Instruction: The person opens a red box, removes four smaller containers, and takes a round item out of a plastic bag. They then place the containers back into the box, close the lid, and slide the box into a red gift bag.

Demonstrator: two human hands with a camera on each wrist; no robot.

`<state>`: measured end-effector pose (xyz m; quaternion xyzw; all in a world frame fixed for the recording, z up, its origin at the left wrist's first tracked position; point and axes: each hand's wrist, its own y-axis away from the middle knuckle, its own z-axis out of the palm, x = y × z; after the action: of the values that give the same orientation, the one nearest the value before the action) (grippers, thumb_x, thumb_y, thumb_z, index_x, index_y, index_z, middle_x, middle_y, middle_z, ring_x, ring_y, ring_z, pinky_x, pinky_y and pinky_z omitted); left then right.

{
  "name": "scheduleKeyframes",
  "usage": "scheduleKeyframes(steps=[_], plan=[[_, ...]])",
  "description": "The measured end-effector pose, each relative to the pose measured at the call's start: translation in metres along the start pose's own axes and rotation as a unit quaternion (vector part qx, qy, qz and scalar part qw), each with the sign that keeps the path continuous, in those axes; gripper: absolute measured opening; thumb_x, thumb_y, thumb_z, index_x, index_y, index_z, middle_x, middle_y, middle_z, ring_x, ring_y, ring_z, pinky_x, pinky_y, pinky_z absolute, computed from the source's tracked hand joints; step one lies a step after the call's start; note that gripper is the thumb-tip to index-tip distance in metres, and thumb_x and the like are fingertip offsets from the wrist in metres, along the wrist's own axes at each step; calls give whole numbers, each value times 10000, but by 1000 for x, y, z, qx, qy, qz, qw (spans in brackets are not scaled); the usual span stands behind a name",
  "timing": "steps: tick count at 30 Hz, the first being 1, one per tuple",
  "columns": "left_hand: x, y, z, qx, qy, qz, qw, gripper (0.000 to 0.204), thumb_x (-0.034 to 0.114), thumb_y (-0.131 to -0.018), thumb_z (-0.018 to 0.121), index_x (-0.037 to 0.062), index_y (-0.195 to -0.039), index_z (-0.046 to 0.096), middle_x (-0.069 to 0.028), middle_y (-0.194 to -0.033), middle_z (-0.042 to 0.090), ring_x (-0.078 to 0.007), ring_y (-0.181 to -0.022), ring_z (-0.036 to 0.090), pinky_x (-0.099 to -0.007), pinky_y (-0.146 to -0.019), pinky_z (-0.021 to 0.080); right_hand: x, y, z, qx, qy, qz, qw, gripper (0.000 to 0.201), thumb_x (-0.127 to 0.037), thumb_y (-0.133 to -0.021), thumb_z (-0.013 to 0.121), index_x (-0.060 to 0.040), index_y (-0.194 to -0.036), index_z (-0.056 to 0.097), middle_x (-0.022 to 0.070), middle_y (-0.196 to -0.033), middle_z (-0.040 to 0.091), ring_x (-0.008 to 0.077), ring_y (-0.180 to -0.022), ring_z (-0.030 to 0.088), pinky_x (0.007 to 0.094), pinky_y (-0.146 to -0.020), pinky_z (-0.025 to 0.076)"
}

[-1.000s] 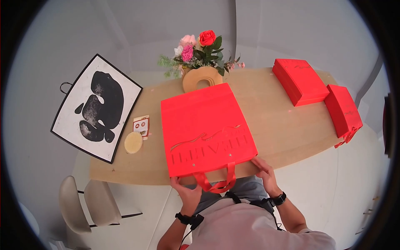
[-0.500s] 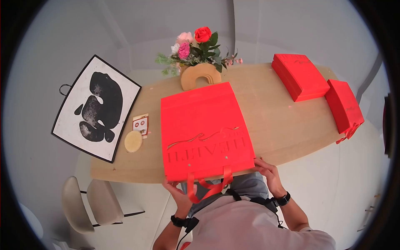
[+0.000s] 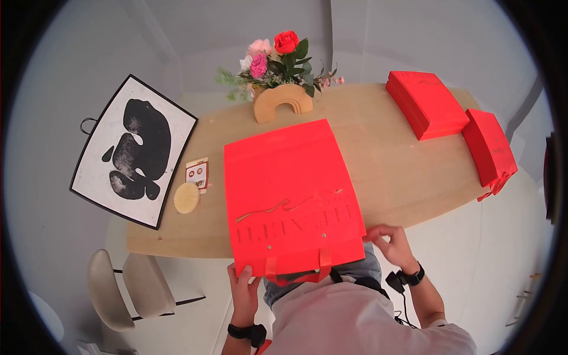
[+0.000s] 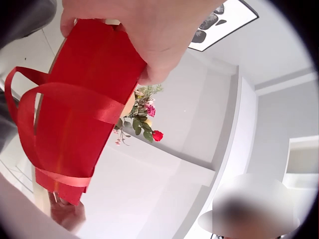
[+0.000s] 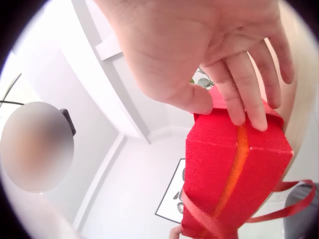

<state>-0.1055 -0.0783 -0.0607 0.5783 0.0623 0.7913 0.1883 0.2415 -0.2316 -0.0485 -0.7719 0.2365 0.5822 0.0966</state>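
Observation:
A red paper gift bag (image 3: pixel 290 177) with embossed lettering lies flat, its ribbon handles (image 3: pixel 299 277) toward my body and its near end past the table's front edge. My left hand (image 3: pixel 244 293) grips the near left corner, thumb on the upper face. In the left wrist view the hand (image 4: pixel 144 30) spans that end of the bag (image 4: pixel 75 129). My right hand (image 3: pixel 393 245) is at the near right corner. Its fingers (image 5: pixel 244 94) reach out fairly straight and their tips touch the creased end of the bag (image 5: pixel 234 164); the thumb lies by the edge.
Two red boxes (image 3: pixel 429 109) (image 3: pixel 490 148) sit at the table's right end. Behind the bag stands a wooden arch vase (image 3: pixel 283 102) with flowers. To the left are a round yellowish disc (image 3: pixel 187 197), a small card (image 3: pixel 197 175) and a framed black-and-white picture (image 3: pixel 136 151). Chairs (image 3: pixel 142 287) stand front left.
The bag's near end has come toward my body, further over the table edge. My left thumb now lies on its upper face, and my right hand has shifted slightly outward at the right corner.

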Motion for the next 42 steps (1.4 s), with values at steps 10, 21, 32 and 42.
scheduleKeyframes(steps=[10,21,32,42], plan=[[3,-5,12,-17,4,-63,998,511,259,-988,674,102,-1371,373,-108,-1342,537,-239,-1209,601,-427,-949,559,-33,-201,-34,43,-17,-149,988,467,-336,-972,674,12,-1279,624,122,-1182,702,192,-1066,667,338,-931,520],[2,-20,-7,-58,-20,-79,995,545,232,-964,695,70,-1430,463,-94,-1320,610,-223,-1114,665,-393,-896,579,-53,-283,-34,-100,152,-147,972,535,-449,-973,643,19,-1231,664,178,-1132,713,257,-1031,676,368,-913,523],[22,-26,13,-128,-62,-122,982,631,178,-901,693,61,-1467,438,-101,-1355,583,-225,-1233,601,-380,-934,563,-16,-143,-115,23,48,-26,998,261,-246,-958,726,14,-973,709,66,-851,710,119,-804,646,290,-731,506],[53,-70,49,-334,-117,-176,918,820,95,-863,709,31,-1567,294,-114,-1512,462,-242,-1363,495,-383,-1093,450,-13,-73,-156,162,118,-25,979,203,-156,-926,728,38,-865,723,68,-783,710,127,-733,643,297,-689,515]])
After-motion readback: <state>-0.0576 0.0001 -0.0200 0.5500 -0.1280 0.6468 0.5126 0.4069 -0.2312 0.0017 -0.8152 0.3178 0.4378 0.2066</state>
